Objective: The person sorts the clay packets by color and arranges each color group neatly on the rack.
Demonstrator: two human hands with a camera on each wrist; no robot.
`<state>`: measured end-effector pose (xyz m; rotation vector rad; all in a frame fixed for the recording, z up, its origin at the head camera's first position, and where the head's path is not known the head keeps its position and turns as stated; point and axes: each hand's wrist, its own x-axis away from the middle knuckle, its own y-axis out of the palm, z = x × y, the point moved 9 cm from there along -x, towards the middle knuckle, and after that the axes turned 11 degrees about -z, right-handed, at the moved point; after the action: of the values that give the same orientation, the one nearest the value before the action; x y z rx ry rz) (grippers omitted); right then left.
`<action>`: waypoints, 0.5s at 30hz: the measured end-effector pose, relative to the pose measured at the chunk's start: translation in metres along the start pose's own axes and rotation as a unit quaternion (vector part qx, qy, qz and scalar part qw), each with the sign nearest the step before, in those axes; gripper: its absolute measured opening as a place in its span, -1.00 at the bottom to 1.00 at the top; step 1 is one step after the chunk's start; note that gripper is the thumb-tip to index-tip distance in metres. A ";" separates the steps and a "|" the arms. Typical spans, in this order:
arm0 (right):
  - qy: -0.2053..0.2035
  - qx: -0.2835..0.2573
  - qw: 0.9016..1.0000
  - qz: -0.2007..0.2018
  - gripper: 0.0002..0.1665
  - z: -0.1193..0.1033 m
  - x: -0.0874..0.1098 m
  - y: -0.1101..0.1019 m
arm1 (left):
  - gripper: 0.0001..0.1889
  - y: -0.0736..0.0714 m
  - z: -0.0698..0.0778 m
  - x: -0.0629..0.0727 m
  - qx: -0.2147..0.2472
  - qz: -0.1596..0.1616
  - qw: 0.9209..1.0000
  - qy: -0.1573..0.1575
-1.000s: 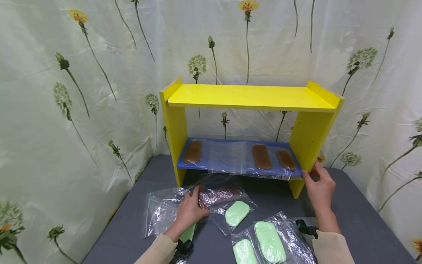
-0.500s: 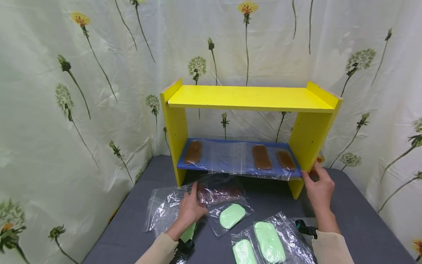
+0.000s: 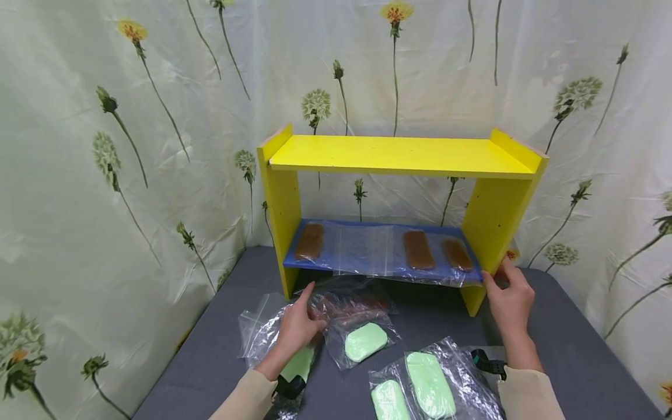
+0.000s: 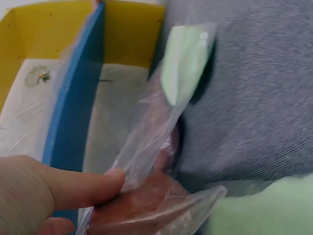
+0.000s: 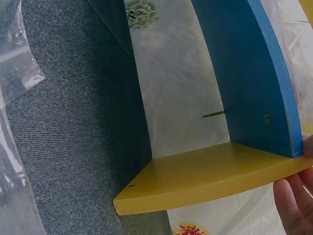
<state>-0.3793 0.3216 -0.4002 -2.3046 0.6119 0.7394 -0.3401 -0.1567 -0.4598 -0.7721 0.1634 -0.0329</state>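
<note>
My left hand (image 3: 296, 326) holds a reddish-brown slab in a clear plastic bag (image 4: 142, 205), low in front of the shelf unit. In the left wrist view the thumb lies along the bag's top, with another finger showing below. Close by lie a reddish-brown bagged slab (image 3: 349, 306) and a pale green bagged slab (image 3: 366, 342). Another green slab (image 3: 298, 364) is partly hidden by the left wrist. My right hand (image 3: 510, 300) grips the right side panel of the yellow shelf unit (image 3: 399, 154), at the end of its blue shelf (image 5: 244, 73).
Several brown slabs in clear bags (image 3: 418, 249) lie on the blue shelf. Two more green slabs in bags (image 3: 429, 385) are at the front of the grey table (image 3: 210, 350). Behind stands a flower-printed curtain (image 3: 157, 204).
My left hand has shifted slightly left, and the bagged green slab beside it has slid left too. The right hand keeps its place on the side panel.
</note>
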 end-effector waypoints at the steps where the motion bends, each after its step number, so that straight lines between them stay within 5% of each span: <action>1: -0.003 0.000 1.000 0.000 -0.30 0.000 0.000 0.000 | 0.05 -0.001 0.000 0.000 0.009 -0.007 1.000 0.000; 9: -0.026 -0.002 1.000 -0.003 -0.30 -0.002 -0.003 0.000 | 0.06 -0.013 0.006 0.004 0.071 -0.087 0.994 0.012; 15: -0.029 -0.001 1.000 0.001 -0.35 -0.003 -0.001 -0.001 | 0.02 -0.034 0.022 0.011 0.069 -0.111 0.991 0.025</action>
<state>-0.3780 0.3207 -0.3976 -2.2763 0.5865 0.8044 -0.3248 -0.1669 -0.4224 -0.6483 0.1202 -0.2712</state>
